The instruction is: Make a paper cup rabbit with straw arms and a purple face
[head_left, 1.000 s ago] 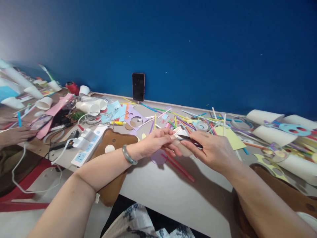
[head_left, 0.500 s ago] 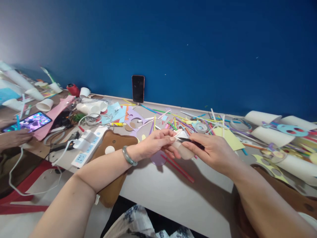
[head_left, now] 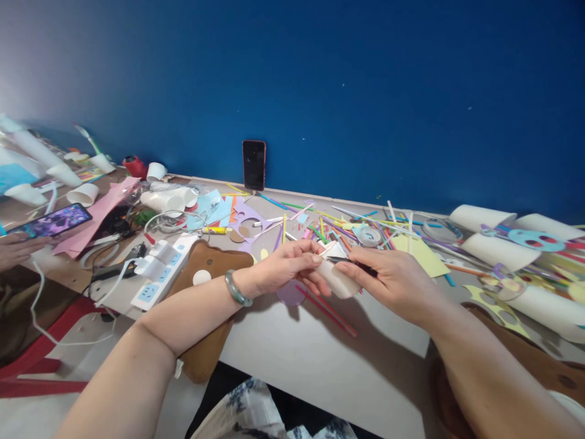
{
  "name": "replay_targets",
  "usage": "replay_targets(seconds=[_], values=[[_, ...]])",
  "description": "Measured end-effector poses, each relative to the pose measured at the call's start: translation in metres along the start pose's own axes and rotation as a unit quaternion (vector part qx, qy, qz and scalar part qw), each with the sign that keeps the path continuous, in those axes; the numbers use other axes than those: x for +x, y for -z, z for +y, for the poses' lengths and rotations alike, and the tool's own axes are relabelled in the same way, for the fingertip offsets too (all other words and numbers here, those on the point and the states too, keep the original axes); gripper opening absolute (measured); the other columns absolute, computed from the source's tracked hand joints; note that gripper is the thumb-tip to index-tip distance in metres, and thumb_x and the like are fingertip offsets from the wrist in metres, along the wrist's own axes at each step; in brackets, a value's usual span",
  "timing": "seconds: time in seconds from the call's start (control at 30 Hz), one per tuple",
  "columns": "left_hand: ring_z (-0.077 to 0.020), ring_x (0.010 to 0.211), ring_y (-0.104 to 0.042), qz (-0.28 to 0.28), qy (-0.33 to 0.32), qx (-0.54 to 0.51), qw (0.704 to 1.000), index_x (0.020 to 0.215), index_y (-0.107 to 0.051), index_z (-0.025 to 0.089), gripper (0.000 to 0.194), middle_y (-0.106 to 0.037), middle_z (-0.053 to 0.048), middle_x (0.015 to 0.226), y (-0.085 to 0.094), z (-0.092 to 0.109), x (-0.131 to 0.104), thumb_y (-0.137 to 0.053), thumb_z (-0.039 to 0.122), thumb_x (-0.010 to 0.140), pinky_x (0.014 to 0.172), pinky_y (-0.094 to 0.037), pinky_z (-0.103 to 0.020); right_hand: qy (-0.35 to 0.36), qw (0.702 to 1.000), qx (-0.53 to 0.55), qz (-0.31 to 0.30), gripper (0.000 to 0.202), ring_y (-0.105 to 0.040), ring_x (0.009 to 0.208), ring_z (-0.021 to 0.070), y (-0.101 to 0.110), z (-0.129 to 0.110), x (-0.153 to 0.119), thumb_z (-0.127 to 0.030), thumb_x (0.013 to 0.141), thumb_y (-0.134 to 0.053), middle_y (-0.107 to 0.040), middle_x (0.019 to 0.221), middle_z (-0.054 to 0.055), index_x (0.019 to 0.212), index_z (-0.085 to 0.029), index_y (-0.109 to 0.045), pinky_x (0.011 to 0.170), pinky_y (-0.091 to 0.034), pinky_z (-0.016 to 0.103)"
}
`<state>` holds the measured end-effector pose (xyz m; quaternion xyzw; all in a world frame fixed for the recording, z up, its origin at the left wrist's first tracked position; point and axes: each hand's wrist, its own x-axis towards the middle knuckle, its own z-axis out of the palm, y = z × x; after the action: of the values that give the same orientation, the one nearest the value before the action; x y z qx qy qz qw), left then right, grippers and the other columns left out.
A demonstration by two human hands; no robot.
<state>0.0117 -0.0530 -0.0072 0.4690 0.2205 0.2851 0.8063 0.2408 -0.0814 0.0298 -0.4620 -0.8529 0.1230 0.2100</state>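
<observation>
Through the head camera I am seeing my left hand [head_left: 299, 265] pinching a smooth, tapered white cup [head_left: 342, 283] near its rim, thumb against curled fingers; my right hand [head_left: 384, 268] is closing around a slim dark tool [head_left: 337, 259], its tip lying at the cup's mouth, though its exact kind is too small for me to tell; the cup is tilting on its side between both hands, above the table [head_left: 292, 341]. A polished, mottled bangle [head_left: 236, 291] is ringing my left wrist; below the hands a flat purple disc [head_left: 291, 293] and a slender red straw [head_left: 336, 319] are lying on the matte grey surface; beyond them a ring-shaped tape roll [head_left: 369, 235] is sitting among thin coloured sticks, near a flat yellow sheet [head_left: 423, 259]; a glossy, dark-screened phone [head_left: 254, 164] is leaning against the blue wall [head_left: 365, 91].
</observation>
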Motion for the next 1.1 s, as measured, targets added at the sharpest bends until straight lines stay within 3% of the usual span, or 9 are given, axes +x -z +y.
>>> replay_targets(seconds=[0.23, 0.4, 0.5, 0.6, 0.67, 0.73, 0.87, 0.97, 1.1], values=[[-0.0177, 0.062, -0.075, 0.001, 0.006, 0.003, 1.0, 0.096, -0.05, 0.018, 0.051, -0.075, -0.006, 0.069, 0.001, 0.002, 0.0, -0.08, 0.056, 0.08, 0.061, -0.056, -0.023, -0.03, 0.997, 0.071, 0.012, 0.055, -0.043, 0.05, 0.0124, -0.005, 0.0, 0.003, -0.06, 0.101, -0.047, -0.048, 0.054, -0.002, 0.061, -0.022, -0.048, 0.051, -0.031, 0.029], [-0.0181, 0.067, -0.077, 0.046, -0.025, -0.014, 0.999, 0.098, -0.047, 0.019, 0.053, -0.075, -0.006, 0.071, 0.004, 0.001, 0.004, -0.082, 0.053, 0.079, 0.065, -0.058, -0.023, -0.091, 0.964, 0.227, 0.101, 0.056, -0.041, 0.049, 0.0134, -0.009, 0.001, 0.007, -0.071, 0.096, -0.046, -0.045, 0.055, -0.003, 0.067, -0.024, -0.052, 0.048, -0.034, 0.03], [-0.0183, 0.074, -0.078, 0.074, -0.051, -0.02, 0.996, 0.1, -0.048, 0.019, 0.05, -0.076, -0.006, 0.077, 0.004, 0.0, 0.006, -0.081, 0.051, 0.081, 0.07, -0.059, -0.023, -0.123, 0.961, 0.174, 0.177, 0.054, -0.045, 0.05, 0.0147, -0.013, 0.007, 0.008, -0.077, 0.079, -0.067, -0.051, 0.058, -0.002, 0.072, -0.025, -0.055, 0.047, -0.037, 0.031], [-0.0188, 0.076, -0.079, 0.103, -0.073, -0.022, 0.992, 0.098, -0.046, 0.02, 0.046, -0.075, -0.003, 0.076, 0.001, -0.001, 0.006, -0.077, 0.05, 0.085, 0.073, -0.06, -0.026, -0.141, 0.959, 0.11, 0.219, 0.059, -0.062, 0.063, 0.0209, -0.021, 0.013, 0.008, -0.073, 0.061, -0.084, -0.069, 0.079, 0.004, 0.087, -0.025, -0.061, 0.053, -0.049, 0.033], [-0.0185, 0.074, -0.078, 0.115, -0.078, -0.02, 0.99, 0.097, -0.044, 0.021, 0.045, -0.074, -0.002, 0.074, 0.0, -0.002, 0.006, -0.074, 0.052, 0.086, 0.072, -0.06, -0.026, -0.138, 0.961, 0.135, 0.2, 0.064, -0.073, 0.084, 0.0288, -0.026, 0.015, 0.008, -0.07, 0.061, -0.086, -0.075, 0.098, 0.009, 0.098, -0.024, -0.063, 0.064, -0.058, 0.038], [-0.0178, 0.071, -0.078, 0.113, -0.07, -0.017, 0.991, 0.097, -0.043, 0.021, 0.046, -0.074, -0.002, 0.071, -0.002, -0.002, 0.005, -0.073, 0.054, 0.086, 0.07, -0.059, -0.025, -0.137, 0.959, 0.184, 0.164, 0.065, -0.074, 0.102, 0.0338, -0.029, 0.014, 0.009, -0.068, 0.064, -0.085, -0.076, 0.109, 0.013, 0.106, -0.023, -0.064, 0.077, -0.063, 0.044], [-0.0164, 0.064, -0.076, 0.089, -0.044, -0.006, 0.995, 0.097, -0.045, 0.02, 0.041, -0.072, 0.0, 0.071, -0.004, 0.0, 0.004, -0.072, 0.049, 0.085, 0.06, -0.056, -0.022, -0.139, 0.948, 0.244, 0.147, 0.055, -0.074, 0.108, 0.0345, -0.027, 0.014, 0.01, -0.06, 0.069, -0.086, -0.076, 0.116, 0.013, 0.105, -0.024, -0.065, 0.09, -0.063, 0.05], [-0.0148, 0.058, -0.073, 0.081, -0.02, 0.027, 0.996, 0.095, -0.05, 0.018, 0.032, -0.07, 0.001, 0.07, -0.004, 0.002, 0.004, -0.072, 0.038, 0.083, 0.052, -0.052, -0.02, -0.122, 0.945, 0.256, 0.161, 0.051, -0.075, 0.105, 0.033, -0.021, 0.018, 0.009, -0.056, 0.069, -0.088, -0.076, 0.115, 0.011, 0.103, -0.027, -0.065, 0.087, -0.064, 0.048], [-0.0101, 0.051, -0.066, 0.07, 0.014, 0.067, 0.995, 0.089, -0.058, 0.013, 0.017, -0.069, -0.002, 0.061, -0.002, 0.004, 0.004, -0.068, 0.022, 0.08, 0.048, -0.048, -0.016, -0.12, 0.945, 0.27, 0.141, 0.056, -0.077, 0.092, 0.0296, -0.013, 0.025, 0.008, -0.058, 0.067, -0.088, -0.077, 0.114, 0.011, 0.106, -0.026, -0.066, 0.069, -0.065, 0.04]])
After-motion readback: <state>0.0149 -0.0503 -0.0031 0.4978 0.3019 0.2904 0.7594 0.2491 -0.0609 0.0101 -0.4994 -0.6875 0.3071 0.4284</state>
